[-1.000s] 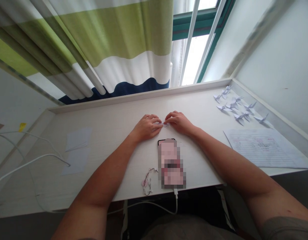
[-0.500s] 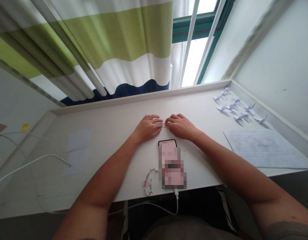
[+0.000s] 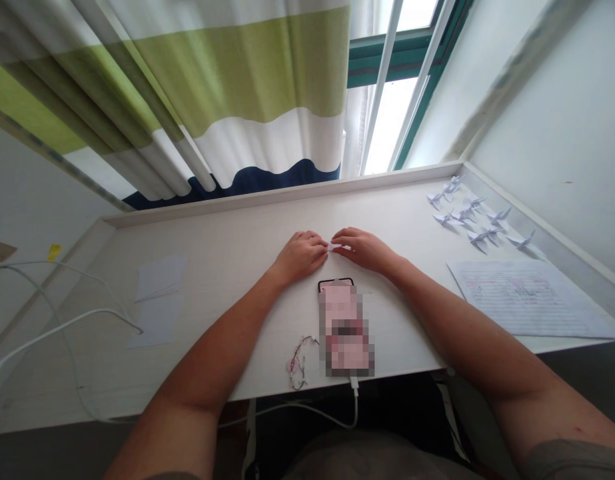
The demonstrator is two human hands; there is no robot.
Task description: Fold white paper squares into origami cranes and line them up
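Note:
Both of my hands rest on the white desk [image 3: 227, 267] near its middle, fingertips meeting. My left hand [image 3: 303, 255] and my right hand [image 3: 363, 248] each pinch a small folded piece of white paper [image 3: 334, 247] between them. Most of the paper is hidden by my fingers; only a small white edge shows. Just in front of my hands lies a phone [image 3: 344, 328] with a charging cable plugged into its near end.
Several folded white paper cranes [image 3: 472, 217] sit at the desk's far right corner. A lined sheet [image 3: 527, 297] lies at the right, small white paper squares [image 3: 160, 280] at the left. A beaded bracelet [image 3: 298, 363] lies beside the phone. White cables [image 3: 62, 320] trail at the left. A striped curtain hangs behind.
My hands have stayed in place, with small finger shifts on the paper; the white edge between them shows a little more. The view has shifted slightly.

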